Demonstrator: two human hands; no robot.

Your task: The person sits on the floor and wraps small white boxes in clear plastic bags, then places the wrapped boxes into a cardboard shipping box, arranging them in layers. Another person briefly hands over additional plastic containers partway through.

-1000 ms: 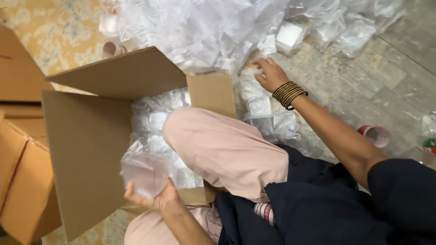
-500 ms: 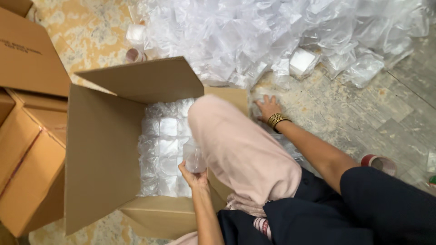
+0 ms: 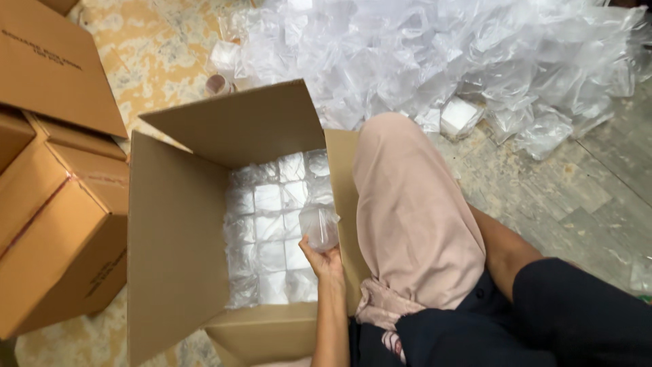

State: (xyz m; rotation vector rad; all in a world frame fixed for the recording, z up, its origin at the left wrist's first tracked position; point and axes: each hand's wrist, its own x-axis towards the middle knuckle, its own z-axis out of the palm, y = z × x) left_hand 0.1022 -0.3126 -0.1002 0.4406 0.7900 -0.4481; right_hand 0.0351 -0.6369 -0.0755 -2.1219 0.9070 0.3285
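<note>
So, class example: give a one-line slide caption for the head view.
Left hand lowers a clear bagged packet into an open cardboard box lined with similar packets.

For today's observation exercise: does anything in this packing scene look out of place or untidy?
Yes. A heap of clear plastic bags sprawls loose over the floor, unlike the neat rows of packets in the open cardboard box, where the left hand holds one clear packet.

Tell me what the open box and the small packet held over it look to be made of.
The open box looks like corrugated cardboard: matte brown, with stiff folded flaps. The small packet in the left hand seems to be thin clear plastic film, glossy and crinkled, with something pale inside; the contents cannot be told. The packets already in the box look the same.
</note>
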